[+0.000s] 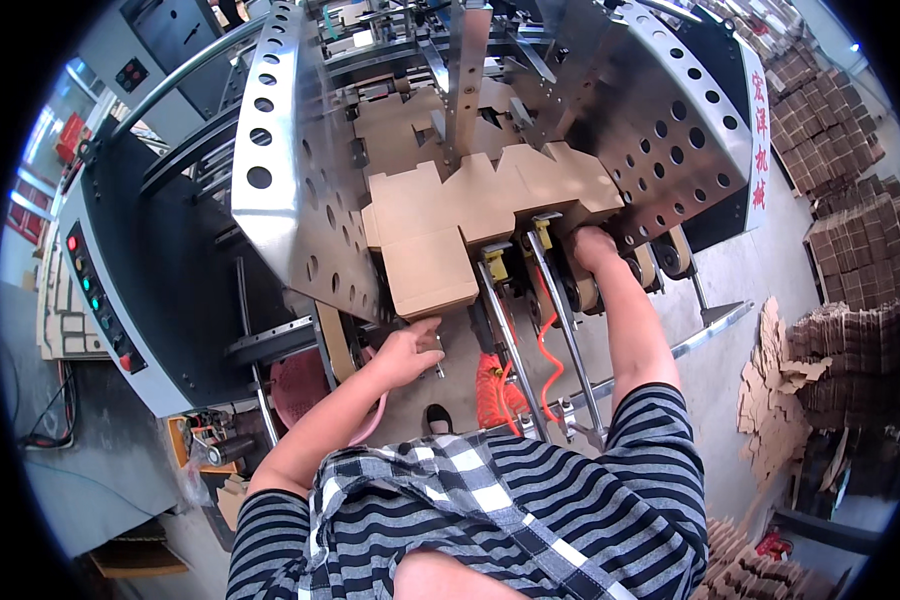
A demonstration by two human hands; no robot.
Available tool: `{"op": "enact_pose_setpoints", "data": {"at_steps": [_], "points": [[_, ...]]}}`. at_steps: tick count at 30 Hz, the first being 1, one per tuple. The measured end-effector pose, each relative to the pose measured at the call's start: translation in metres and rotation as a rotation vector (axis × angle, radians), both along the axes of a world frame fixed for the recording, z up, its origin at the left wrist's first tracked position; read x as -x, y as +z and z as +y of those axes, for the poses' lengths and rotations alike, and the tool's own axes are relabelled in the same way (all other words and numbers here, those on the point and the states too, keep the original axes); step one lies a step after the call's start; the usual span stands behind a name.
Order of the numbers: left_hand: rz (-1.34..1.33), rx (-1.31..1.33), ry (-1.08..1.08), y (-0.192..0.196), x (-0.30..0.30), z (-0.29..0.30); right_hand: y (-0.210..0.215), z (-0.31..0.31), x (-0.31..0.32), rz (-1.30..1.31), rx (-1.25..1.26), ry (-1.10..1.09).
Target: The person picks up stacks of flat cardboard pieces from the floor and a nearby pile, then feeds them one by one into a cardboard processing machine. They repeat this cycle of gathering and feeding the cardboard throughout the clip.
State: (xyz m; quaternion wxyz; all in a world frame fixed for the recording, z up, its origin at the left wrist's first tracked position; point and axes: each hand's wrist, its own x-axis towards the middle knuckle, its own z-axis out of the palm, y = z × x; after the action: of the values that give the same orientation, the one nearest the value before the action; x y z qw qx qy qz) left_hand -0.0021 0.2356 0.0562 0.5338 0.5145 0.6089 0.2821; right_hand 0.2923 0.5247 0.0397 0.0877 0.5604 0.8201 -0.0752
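A stack of flat brown cardboard box blanks (470, 205) lies in the feeder of a large metal machine, between two perforated steel side plates (290, 170). My left hand (407, 350) reaches under the lowest flap of the blanks, its fingers curled around a small metal handle or knob below the feeder. My right hand (592, 248) is pushed in under the right edge of the blanks, beside the feed wheels (670, 255); its fingers are hidden, so I cannot tell what it grips.
A control panel with coloured buttons (95, 295) runs along the machine's left side. Orange coiled hoses (510, 385) hang below the feeder. Stacks of cardboard blanks (850, 240) stand on the floor at right, with loose pieces (770, 400) nearer me.
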Motion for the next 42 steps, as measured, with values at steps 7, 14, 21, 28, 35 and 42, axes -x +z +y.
{"op": "enact_pose_setpoints", "data": {"at_steps": [7,14,21,28,35,42], "points": [[-0.065,0.033,-0.046,-0.029,-0.001,-0.043,0.033,-0.003,0.018,-0.004,0.076,0.037],[-0.111,0.121,-0.081,-0.022,0.019,-0.113,0.055,0.008,0.000,-0.165,-0.086,0.201],[-0.296,0.111,0.006,-0.021,0.027,-0.164,0.099,-0.018,0.011,0.010,-0.032,0.143],[-0.386,0.064,0.070,-0.027,0.025,-0.222,0.266,-0.148,0.068,0.892,0.129,0.248],[-0.318,-0.033,0.373,0.013,0.045,-0.340,0.400,-0.367,0.163,1.292,0.565,1.855],[-0.474,-0.158,0.945,-0.017,0.045,-0.531,0.413,-0.566,0.261,1.399,1.084,2.621]]}}
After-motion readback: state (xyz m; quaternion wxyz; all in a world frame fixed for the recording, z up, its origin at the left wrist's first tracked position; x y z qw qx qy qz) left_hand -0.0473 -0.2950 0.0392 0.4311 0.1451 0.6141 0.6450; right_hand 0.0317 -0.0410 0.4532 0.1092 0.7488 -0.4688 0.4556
